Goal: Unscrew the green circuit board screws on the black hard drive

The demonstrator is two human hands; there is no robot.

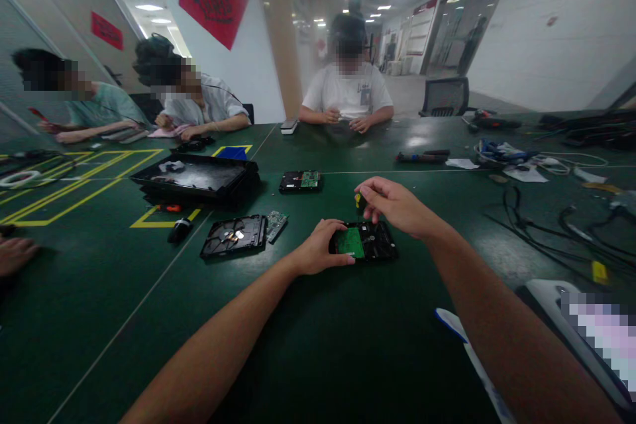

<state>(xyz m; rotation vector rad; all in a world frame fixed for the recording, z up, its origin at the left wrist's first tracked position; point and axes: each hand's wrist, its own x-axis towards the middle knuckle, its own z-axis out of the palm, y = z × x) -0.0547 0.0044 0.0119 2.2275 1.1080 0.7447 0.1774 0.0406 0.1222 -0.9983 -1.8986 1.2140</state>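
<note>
A black hard drive with a green circuit board on its upper face lies on the dark green table in front of me. My left hand grips the drive's left edge, fingers curled round it. My right hand hovers just above the drive's far edge, fingers pinched round a small screwdriver with a yellow and black handle that points down at the drive.
An opened hard drive and a loose circuit board lie to the left, another drive farther back. A stack of black trays stands at left. Cables sprawl at right. Three people sit across the table.
</note>
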